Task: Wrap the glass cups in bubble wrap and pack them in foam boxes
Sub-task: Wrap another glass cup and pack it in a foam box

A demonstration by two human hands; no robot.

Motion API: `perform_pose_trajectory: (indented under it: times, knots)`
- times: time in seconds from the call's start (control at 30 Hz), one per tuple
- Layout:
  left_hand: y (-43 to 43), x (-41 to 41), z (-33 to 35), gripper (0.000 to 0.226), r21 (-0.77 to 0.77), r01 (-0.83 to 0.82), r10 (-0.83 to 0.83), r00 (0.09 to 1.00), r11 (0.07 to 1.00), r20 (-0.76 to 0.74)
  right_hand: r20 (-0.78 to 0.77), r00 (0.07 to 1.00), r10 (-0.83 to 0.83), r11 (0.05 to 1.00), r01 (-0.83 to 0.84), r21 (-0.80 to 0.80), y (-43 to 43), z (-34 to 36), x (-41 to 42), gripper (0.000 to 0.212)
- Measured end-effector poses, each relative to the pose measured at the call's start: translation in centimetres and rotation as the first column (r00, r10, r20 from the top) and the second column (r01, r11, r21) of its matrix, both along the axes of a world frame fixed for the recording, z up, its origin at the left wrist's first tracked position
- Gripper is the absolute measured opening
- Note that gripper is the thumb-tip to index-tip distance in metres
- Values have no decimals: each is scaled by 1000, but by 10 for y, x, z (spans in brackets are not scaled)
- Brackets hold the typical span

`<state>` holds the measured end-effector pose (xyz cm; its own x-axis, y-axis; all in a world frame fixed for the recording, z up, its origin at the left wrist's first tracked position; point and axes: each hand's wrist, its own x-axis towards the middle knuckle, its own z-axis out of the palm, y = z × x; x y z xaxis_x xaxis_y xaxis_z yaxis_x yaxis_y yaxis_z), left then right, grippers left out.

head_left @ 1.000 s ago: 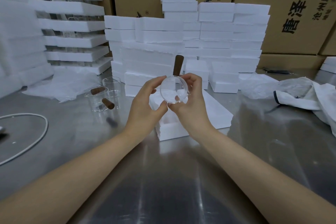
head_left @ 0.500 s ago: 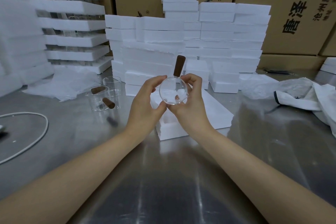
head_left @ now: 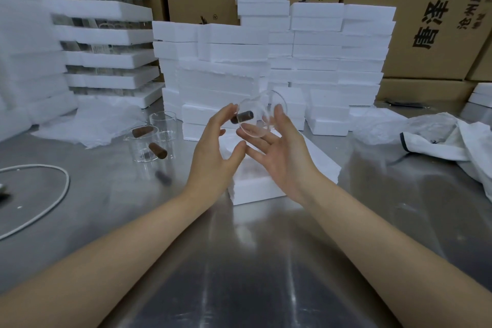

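A clear glass cup (head_left: 262,116) with a brown wooden handle is in the air over an open white foam box (head_left: 255,189) on the steel table. It lies on its side, handle pointing left. My right hand (head_left: 282,152) holds it between the thumb on top and the fingers underneath. The fingertips of my left hand (head_left: 213,152) are at the handle, fingers loosely extended. Two more glass cups (head_left: 143,144) with brown handles stand to the left. Bubble wrap sheets (head_left: 87,125) lie behind them.
Stacks of white foam boxes (head_left: 316,61) stand behind the hands, with more stacks holding glassware at the far left (head_left: 106,42). Cardboard cartons (head_left: 426,21) line the back. A white cable (head_left: 61,186) loops at left, and a white bag (head_left: 439,138) lies at right.
The cup was turned: its handle pointed up before and now points left. Both hands have loosened from cupping the glass and spread apart a little.
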<state>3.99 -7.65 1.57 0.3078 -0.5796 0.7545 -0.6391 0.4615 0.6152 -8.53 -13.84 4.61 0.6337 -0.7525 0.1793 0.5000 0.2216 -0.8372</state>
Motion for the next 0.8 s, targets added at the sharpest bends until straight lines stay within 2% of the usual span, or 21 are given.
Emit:
perform_pose_trajectory:
  times: [0.13,0.23,0.33,0.6,0.7,0.73,0.8]
  knots:
    - [2,-1,0,54,27,8,-10,998,1000,64,112,990,89,965,-114,237,-8,1,-5,54]
    - [3,-2,0,43,42,19,-25,990,999,139,189,976,107,933,-165,321,-10,1,-6,53]
    - [4,-5,1,43,47,21,-29,982,999,189,212,972,107,921,-177,346,-12,0,-7,53]
    - [4,-2,1,45,20,-16,11,979,1000,203,161,984,76,936,-126,327,-10,2,-5,50]
    - [6,6,8,41,-113,-116,144,949,987,282,134,989,58,941,-99,324,-9,4,-4,51]
    - [6,12,13,39,-170,-171,213,939,971,270,125,991,54,941,-92,324,-9,4,-3,52]
    - [7,31,26,35,-247,-315,357,922,916,150,118,992,46,942,-82,326,-8,5,-3,52]
